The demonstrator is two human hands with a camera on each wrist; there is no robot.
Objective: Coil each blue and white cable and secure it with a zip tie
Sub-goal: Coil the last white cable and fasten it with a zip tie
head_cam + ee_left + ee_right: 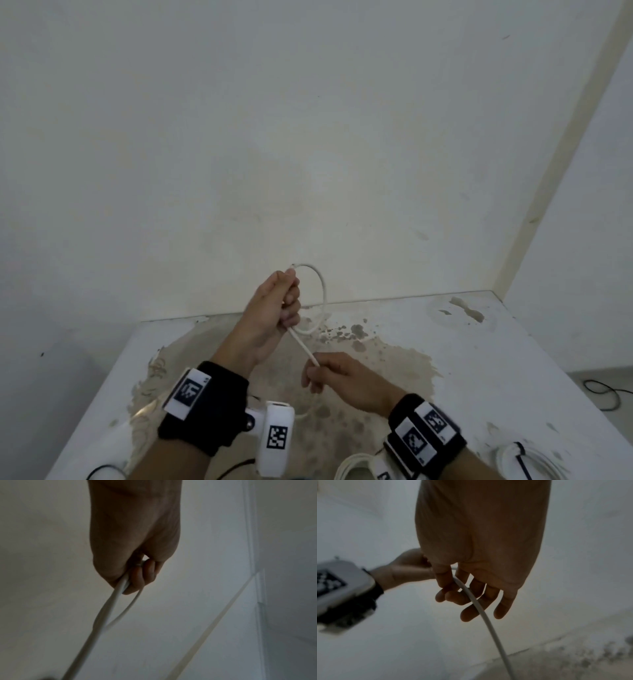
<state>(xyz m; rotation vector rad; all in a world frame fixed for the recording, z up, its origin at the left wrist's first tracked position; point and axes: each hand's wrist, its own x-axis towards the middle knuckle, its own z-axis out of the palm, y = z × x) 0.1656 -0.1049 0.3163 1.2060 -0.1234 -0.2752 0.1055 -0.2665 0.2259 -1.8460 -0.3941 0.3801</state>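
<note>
Where the left hand (274, 308) is raised above the stained table (479, 359), we see its fingers curled round one loop of the white cable (322, 291); nearer and to the right, the right hand (339, 380) pinches the strand running down from that fist.

Cable (322, 291): plain white, no pattern, in all three views.
Table (513, 359): white, with a large tan-brown stain mid-surface and dark grey speckles along the stain's far edge.
Wall (308, 137): off-white, faint yellowish patches.
Wristbands (205, 404): black, bearing white blocks printed with black-and-white square-grid markers.
Coil (527, 459) at the lower right: white, crossed by a black tie.
Thin wire (603, 394) on the floor, right: black.
</note>
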